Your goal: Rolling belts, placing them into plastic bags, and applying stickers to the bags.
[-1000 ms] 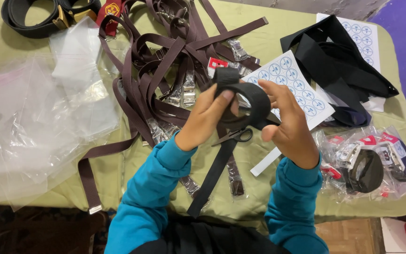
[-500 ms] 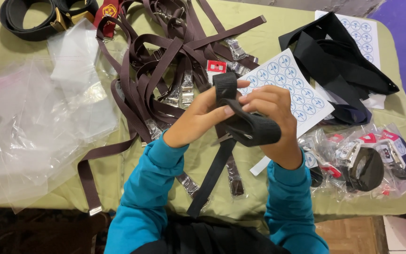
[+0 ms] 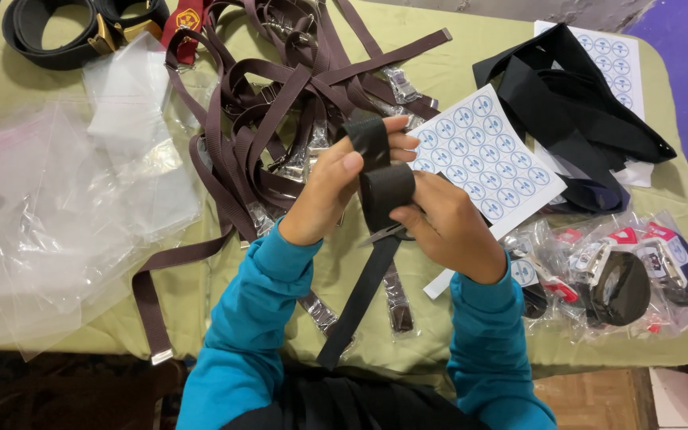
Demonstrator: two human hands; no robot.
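Note:
A black fabric belt point(image 3: 384, 191) is partly rolled into a coil between both hands, above the table's near edge. My left hand point(image 3: 332, 191) grips the coil from the left, its fingers under a loop of the strap. From the right, my right hand point(image 3: 447, 227) pinches the roll. The loose tail of the belt hangs down toward my lap. A metal buckle end shows under my right hand.
On the green table point(image 3: 471, 40) lie a heap of brown belts point(image 3: 280, 87), clear plastic bags point(image 3: 65, 199) at left, round sticker sheets point(image 3: 483, 155), black belts point(image 3: 583, 119) at right, and bagged rolled belts point(image 3: 623, 271) near the front right corner.
The open loop of black belt has been wound tighter into a compact roll. Both hands have shifted slightly left and closer together.

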